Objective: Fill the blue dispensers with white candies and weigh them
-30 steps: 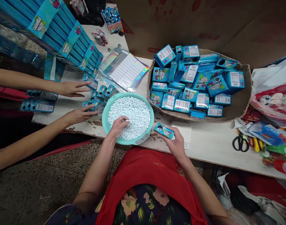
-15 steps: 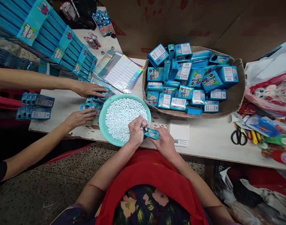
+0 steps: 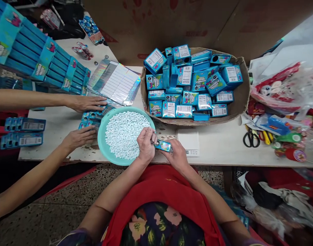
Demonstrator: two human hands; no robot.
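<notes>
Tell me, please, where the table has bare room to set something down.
Bare tabletop lies between the scale and the scissors, in front of the carton. It is crowded around the bowl, with sheets, carton and left hand close by.

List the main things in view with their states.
Right hand: closed on small blue box.
Small blue box: held, one end hidden.
Left hand: bunched at that end.
Teal bowl: uncovered, filled with white pieces.
Cardboard box: open, heaped with blue boxes.
Scale: lying flat, reading illegible.
Sheets: loosely stacked.
</notes>
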